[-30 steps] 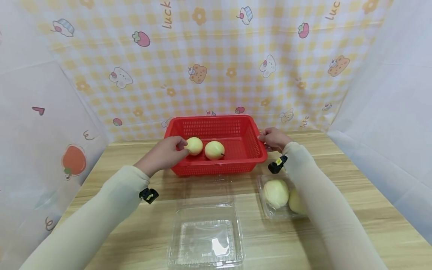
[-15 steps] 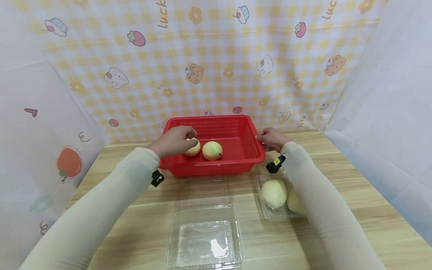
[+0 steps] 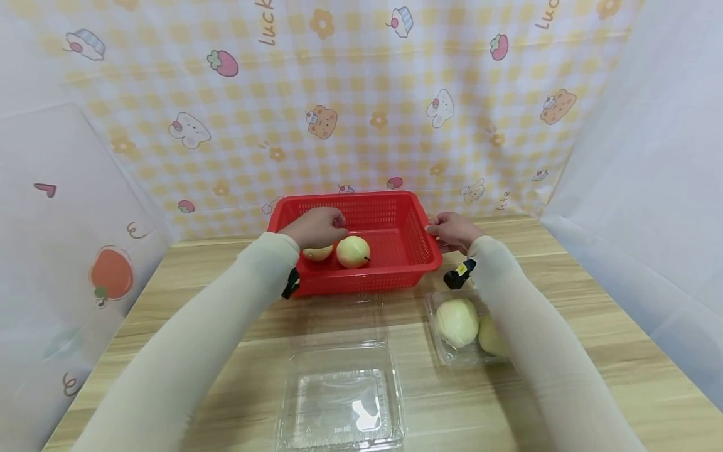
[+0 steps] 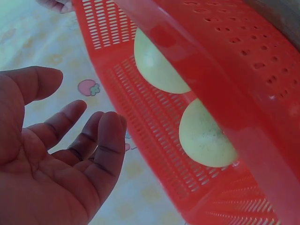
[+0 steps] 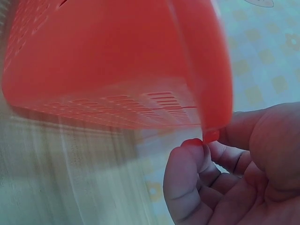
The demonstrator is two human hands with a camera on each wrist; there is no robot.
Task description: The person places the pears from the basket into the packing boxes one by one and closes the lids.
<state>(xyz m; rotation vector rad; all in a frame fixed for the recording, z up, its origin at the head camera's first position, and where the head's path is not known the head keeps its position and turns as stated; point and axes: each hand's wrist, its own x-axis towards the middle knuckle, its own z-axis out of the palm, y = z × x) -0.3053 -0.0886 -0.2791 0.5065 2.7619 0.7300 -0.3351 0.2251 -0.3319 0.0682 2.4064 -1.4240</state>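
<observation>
A red plastic basket [image 3: 390, 271] stands at the back of the table. Inside it lie two pale yellow pears; the right pear [image 3: 353, 252] shows its stem, and the left pear [image 3: 317, 253] is partly covered by my left hand [image 3: 319, 227] in the head view. That hand hovers over the basket's left part, its fingers loosely bent with nothing between them in the left wrist view. My right hand [image 3: 456, 232] grips the basket's right rim, thumb and fingers pinching its edge [image 5: 213, 136] in the right wrist view.
An opened clear plastic clamshell box [image 3: 341, 402] lies in front of the basket. To the right, another clear container [image 3: 446, 359] holds a large pale pear [image 3: 457, 322] and a second pear [image 3: 492, 336], partly under my right sleeve. A patterned cloth [image 3: 361, 94] hangs behind.
My left hand has moved rightward from the basket's left edge to over the left pear, which it now covers more. The right hand keeps its hold on the rim.
</observation>
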